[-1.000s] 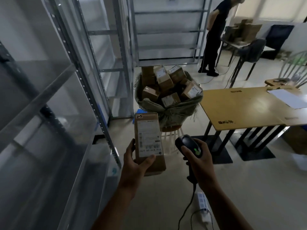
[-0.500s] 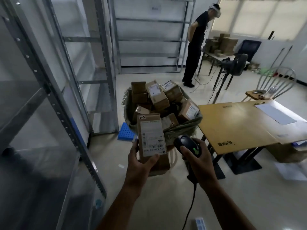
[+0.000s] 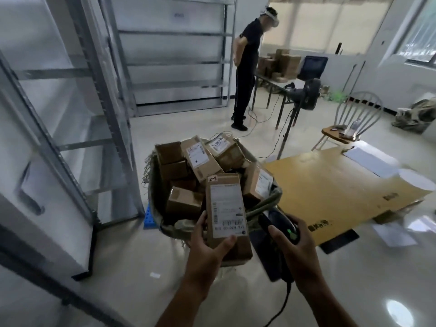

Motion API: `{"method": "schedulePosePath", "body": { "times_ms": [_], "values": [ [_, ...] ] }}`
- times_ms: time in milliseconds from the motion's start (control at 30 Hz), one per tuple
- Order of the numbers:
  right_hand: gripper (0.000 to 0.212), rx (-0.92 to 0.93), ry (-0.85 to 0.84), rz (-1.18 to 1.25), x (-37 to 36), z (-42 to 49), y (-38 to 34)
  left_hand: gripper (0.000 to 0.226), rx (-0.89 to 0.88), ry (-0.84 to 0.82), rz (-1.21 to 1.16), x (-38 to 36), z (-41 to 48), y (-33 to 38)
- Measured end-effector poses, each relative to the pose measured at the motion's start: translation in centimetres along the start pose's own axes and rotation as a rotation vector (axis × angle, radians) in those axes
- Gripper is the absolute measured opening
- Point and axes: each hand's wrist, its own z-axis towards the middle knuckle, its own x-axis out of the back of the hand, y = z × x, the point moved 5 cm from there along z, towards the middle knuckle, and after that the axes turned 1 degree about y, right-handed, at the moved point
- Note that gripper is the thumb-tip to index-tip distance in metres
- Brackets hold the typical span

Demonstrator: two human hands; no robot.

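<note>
My left hand grips a long cardboard parcel from below, its white shipping label and barcode facing up, with "2-3" written at its top end. My right hand holds a black corded barcode scanner just right of the parcel, its head pointing toward the label. Right behind both stands a green sack-lined basket heaped with several labelled cardboard boxes.
Grey metal shelving fills the left side and back wall. A yellow table with papers stands to the right, a wooden chair and a fan behind it. A person in black stands at the back by a box-laden desk.
The view has swung right and closer to the basket, which now sits right behind the parcel. Both hands keep the same hold on parcel and scanner.
</note>
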Motion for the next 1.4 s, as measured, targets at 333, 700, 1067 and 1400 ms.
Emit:
{"method": "schedulePosePath", "body": {
  "times_ms": [333, 700, 1067, 1400],
  "values": [
    [0.053, 0.039, -0.088, 0.091, -2.2, 14.5, 0.5, 0.092, -0.017, 0.055, 0.021, -3.8, 11.4, 3.1],
    [0.045, 0.024, -0.025, 0.074, -2.1, 25.0, 1.0, 0.089, 0.082, -0.027, -0.104, -9.2, 21.9, 3.6],
    [0.048, 0.071, 0.095, -0.104, 0.1, 34.5, -2.3, 0.100, 0.041, -0.192, -0.124, -16.8, 33.0, 6.7],
    [0.038, -0.009, -0.035, -0.028, 0.2, 44.9, 1.4, 0.091, -0.110, -0.052, 0.291, -20.7, 40.0, 7.3]
  ]
}}
